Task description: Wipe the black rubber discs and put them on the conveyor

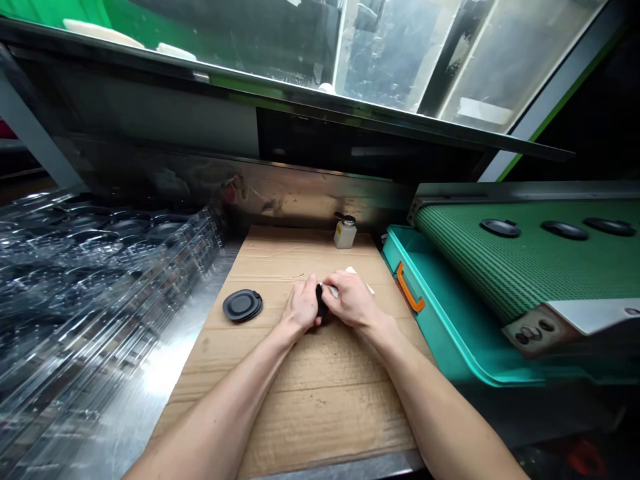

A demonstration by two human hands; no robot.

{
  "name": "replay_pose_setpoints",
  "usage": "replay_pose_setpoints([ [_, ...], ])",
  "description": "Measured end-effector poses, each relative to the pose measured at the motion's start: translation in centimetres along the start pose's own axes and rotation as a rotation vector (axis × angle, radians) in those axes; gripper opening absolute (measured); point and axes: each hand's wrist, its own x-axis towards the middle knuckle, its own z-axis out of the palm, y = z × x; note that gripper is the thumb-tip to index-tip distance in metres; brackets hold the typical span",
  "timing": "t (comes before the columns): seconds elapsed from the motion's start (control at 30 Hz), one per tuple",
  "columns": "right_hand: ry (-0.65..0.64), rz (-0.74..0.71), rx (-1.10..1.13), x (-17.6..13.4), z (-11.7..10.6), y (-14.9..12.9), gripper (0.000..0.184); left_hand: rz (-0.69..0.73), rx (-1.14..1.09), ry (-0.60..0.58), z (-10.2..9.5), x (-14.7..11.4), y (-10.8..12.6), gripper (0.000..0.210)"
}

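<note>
Over the middle of the cardboard sheet, my hands are close together around a black plastic lid, which is tilted nearly edge-on. My left hand grips its left side with the fingers closed. My right hand is closed at the lid's right side on a white piece that looks like cloth or paper; white bits also stick out behind this hand. Most of the lid is hidden by the fingers. To the left lies a small stack of round black lids.
A small bottle with a metal top stands at the cardboard's back. Clear plastic trays holding black pieces are stacked left. On the right, a teal bin with an orange handle sits beside a green conveyor belt carrying black lids.
</note>
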Motion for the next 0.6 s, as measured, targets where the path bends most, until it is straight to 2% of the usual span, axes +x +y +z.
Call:
replay_pose_setpoints([
  [0.07,-0.01,0.024,0.005,0.0,0.0,0.1,0.012,0.096,0.186,0.026,0.2,-0.3,0.2,0.056],
  [0.13,-0.01,0.02,0.034,0.0,-0.1,0.2,0.012,0.17,0.277,0.033,0.4,-0.7,0.4,0.059],
  [0.23,-0.002,0.001,0.073,0.0,-0.3,0.4,0.012,0.217,0.302,-0.004,0.7,-1.1,0.7,0.059],
  [0.43,-0.08,0.012,0.058,-0.1,-0.6,0.9,0.011,0.22,0.3,-0.051,0.8,-1.2,0.8,0.061],
  [0.6,-0.021,-0.037,0.098,0.1,-0.9,0.6,0.012,0.269,0.325,-0.108,1.0,-1.3,0.5,0.065],
])
